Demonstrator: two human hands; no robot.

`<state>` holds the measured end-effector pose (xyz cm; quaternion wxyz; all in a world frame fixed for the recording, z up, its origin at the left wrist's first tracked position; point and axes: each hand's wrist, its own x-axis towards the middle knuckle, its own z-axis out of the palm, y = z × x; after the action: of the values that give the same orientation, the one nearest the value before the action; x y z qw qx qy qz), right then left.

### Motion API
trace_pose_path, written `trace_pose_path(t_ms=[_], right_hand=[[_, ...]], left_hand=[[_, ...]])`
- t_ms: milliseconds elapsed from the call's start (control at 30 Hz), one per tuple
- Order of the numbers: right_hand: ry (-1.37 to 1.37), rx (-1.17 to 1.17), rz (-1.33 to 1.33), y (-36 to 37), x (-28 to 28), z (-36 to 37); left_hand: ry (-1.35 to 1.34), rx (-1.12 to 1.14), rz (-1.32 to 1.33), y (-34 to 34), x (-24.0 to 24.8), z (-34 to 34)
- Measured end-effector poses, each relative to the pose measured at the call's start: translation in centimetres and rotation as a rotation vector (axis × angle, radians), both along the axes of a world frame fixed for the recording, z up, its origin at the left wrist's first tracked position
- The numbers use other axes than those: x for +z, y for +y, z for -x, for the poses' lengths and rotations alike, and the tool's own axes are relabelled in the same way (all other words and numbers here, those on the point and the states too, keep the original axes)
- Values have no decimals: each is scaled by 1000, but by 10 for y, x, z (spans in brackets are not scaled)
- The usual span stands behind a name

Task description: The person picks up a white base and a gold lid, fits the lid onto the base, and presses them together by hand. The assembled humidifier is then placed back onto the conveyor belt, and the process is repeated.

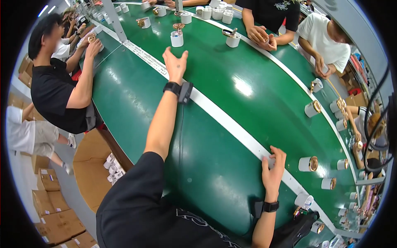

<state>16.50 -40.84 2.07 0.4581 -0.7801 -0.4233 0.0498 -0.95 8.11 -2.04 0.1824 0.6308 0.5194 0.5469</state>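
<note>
My left hand (175, 65) is stretched far out over the green conveyor belt (219, 78), its thumb and fingers spread with nothing between them. Just beyond its fingertips stands a white cylindrical cup (177, 40) topped by a gold ring-shaped part (178, 27); a small gap seems to separate them. My right hand (273, 171) hovers by the white rail (231, 124), thumb and fingers apart and no object visible in it. Nearest to it on the belt lies a white cup with a gold end (308, 164). Another white cup (304, 201) sits by the rail near my right wrist.
Several white-and-gold cups (313, 108) stand or lie along the belt. An open cardboard box (93, 165) holding white pieces is at my left. Co-workers handle parts at left (62, 87) and across the belt (269, 20). A metal post (113, 20) rises beside the rail.
</note>
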Motion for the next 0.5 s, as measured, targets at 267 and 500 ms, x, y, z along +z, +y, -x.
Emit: trace_pose_path(t_ms=[267,500], right_hand=[[-54,23,117,20,1,6],[141,-17,56,-1,-9,5]], left_hand=[[79,91,-36,118,8,12],[-124,-439,173,25,25,-16]])
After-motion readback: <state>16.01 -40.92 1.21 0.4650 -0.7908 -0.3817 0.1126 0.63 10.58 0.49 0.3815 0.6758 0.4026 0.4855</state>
